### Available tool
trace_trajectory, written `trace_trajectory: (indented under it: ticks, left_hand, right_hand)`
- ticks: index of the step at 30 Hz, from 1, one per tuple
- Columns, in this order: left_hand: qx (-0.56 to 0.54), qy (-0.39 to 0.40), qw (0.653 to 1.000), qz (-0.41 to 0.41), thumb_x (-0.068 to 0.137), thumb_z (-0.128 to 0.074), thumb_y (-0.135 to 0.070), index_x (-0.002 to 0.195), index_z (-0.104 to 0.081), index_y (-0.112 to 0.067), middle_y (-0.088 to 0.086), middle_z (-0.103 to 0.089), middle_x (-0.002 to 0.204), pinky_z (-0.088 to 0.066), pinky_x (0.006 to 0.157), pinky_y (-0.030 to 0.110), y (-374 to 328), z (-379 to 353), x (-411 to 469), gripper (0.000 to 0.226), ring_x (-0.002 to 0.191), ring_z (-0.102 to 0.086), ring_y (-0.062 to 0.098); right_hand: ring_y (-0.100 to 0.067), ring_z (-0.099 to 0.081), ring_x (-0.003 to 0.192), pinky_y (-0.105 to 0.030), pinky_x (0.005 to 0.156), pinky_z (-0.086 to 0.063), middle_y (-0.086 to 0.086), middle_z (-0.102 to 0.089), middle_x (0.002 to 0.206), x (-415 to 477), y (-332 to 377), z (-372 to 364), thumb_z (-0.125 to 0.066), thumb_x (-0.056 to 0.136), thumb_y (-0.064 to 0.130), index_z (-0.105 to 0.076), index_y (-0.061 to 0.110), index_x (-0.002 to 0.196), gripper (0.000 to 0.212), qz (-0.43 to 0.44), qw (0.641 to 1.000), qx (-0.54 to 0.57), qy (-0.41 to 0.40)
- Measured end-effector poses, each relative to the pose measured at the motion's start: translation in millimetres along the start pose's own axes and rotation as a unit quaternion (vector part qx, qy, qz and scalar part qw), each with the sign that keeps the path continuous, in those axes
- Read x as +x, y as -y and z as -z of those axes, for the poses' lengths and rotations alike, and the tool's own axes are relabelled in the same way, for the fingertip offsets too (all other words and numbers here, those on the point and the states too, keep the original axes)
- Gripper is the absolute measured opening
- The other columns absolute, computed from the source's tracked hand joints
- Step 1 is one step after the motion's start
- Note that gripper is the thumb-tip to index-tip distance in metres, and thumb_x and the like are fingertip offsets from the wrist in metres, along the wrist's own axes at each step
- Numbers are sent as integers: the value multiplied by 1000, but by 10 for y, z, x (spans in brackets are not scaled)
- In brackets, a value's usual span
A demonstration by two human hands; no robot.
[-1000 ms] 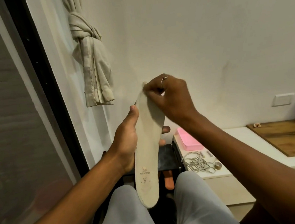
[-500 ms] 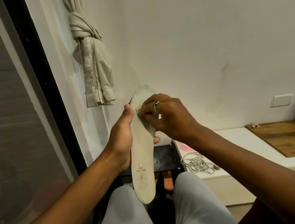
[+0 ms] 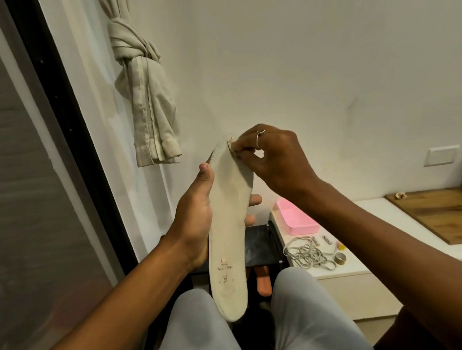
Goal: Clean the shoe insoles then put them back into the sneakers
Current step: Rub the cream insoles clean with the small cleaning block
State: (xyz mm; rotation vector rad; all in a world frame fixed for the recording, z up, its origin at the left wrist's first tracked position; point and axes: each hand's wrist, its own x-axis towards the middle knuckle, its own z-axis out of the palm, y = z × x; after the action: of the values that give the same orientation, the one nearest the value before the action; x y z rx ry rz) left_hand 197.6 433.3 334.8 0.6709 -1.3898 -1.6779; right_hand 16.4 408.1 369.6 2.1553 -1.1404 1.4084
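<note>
A pale grey insole [image 3: 227,236] stands upright over my lap, toe end up, with faint print near its heel. My left hand [image 3: 196,219] grips it round the middle, thumb on the left edge and fingertips showing past the right edge. My right hand [image 3: 274,163], with a ring on one finger, pinches a small whitish wad of cloth or tissue [image 3: 231,141] against the insole's toe end. No sneakers are in view.
A knotted curtain [image 3: 146,98] hangs at the left of the wall beside a dark window frame. To my right a white low cabinet [image 3: 382,245] bears a pink tray [image 3: 297,218], a tangle of laces [image 3: 308,255], small bits and a wooden board [image 3: 448,213]. An orange object [image 3: 263,281] lies below between my knees.
My right hand went down to the insole's middle with the wad, then back up to the toe end. The left hand has kept its hold.
</note>
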Motion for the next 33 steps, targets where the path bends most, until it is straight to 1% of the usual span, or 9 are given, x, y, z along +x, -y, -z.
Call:
trace_trajectory:
  ticks: [4, 7, 11, 14, 17, 21, 26, 30, 33]
  left_hand:
    - [-32, -13, 999, -8, 103, -22, -61, 137, -58, -21, 16, -72, 116, -56, 64, 40, 10, -9, 23, 63, 93, -74, 31]
    - [-23, -23, 999, -8, 101, -23, -62, 139, -56, -22, 18, -71, 118, -56, 65, 40, 19, -1, 34, 64, 96, -73, 33]
    - [16, 0, 1000, 0, 101, -19, -63, 143, -50, -26, 23, -66, 126, -57, 60, 33, 14, -14, 15, 65, 79, -74, 25]
    - [-9, -18, 1000, 1, 101, -23, -64, 138, -57, -21, 18, -72, 114, -56, 70, 42, 41, -6, 40, 66, 90, -73, 29]
    - [-21, -30, 999, 0, 101, -25, -65, 136, -58, -22, 18, -71, 112, -54, 71, 43, 40, 11, 56, 65, 89, -72, 31]
    - [8, 2, 1000, -1, 102, -18, -62, 139, -53, -27, 24, -69, 120, -57, 60, 34, 17, -33, 6, 62, 75, -74, 24]
    - [-16, -26, 999, -15, 102, -22, -62, 139, -56, -24, 19, -69, 123, -57, 67, 42, 19, -11, 35, 63, 104, -71, 36]
    - [15, -2, 1000, -9, 101, -21, -63, 143, -51, -24, 22, -69, 122, -58, 62, 35, 1, -2, 8, 65, 77, -73, 25]
    - [1, -1, 1000, -18, 101, -21, -62, 145, -50, -24, 22, -67, 124, -57, 61, 35, -13, -22, -2, 64, 74, -73, 23]
  right_hand:
    - [-16, -69, 85, -26, 79, -57, -7, -74, 96, -111, 281, -101, -76, 85, 2, -79, 5, 96, 12, 7, 998, 64, 1]
    - [-18, -70, 86, -30, 79, -58, -8, -74, 97, -92, 290, -103, -76, 86, 3, -79, 5, 98, 12, 20, 998, 58, 18]
    - [-11, -67, 83, -29, 78, -57, -5, -74, 95, 110, 104, -52, -75, 88, 6, -79, 9, 98, 12, -38, 998, 23, -41]
    - [-14, -69, 85, -21, 80, -56, -5, -74, 96, -2, 292, -63, -77, 85, 3, -79, 8, 97, 12, 8, 998, 58, 3]
    - [-14, -69, 88, -22, 80, -56, -5, -74, 99, -78, 358, -58, -77, 86, 5, -79, 7, 99, 13, 45, 996, 56, 43]
    - [-14, -68, 83, -31, 76, -57, -4, -74, 95, 120, 47, -18, -74, 88, 4, -80, 8, 97, 12, -23, 999, 13, -29]
    - [-20, -68, 88, -29, 77, -57, -7, -73, 101, -169, 275, -13, -73, 87, 1, -79, 7, 98, 14, 52, 996, 19, 77]
    - [-23, -68, 88, -41, 75, -59, -7, -74, 100, -41, 30, 20, -73, 88, 2, -80, 7, 98, 13, 25, 999, -21, 31]
    - [-19, -67, 88, -39, 75, -58, -5, -73, 100, -51, 13, 36, -72, 88, 3, -80, 9, 98, 14, 26, 999, -21, 42]
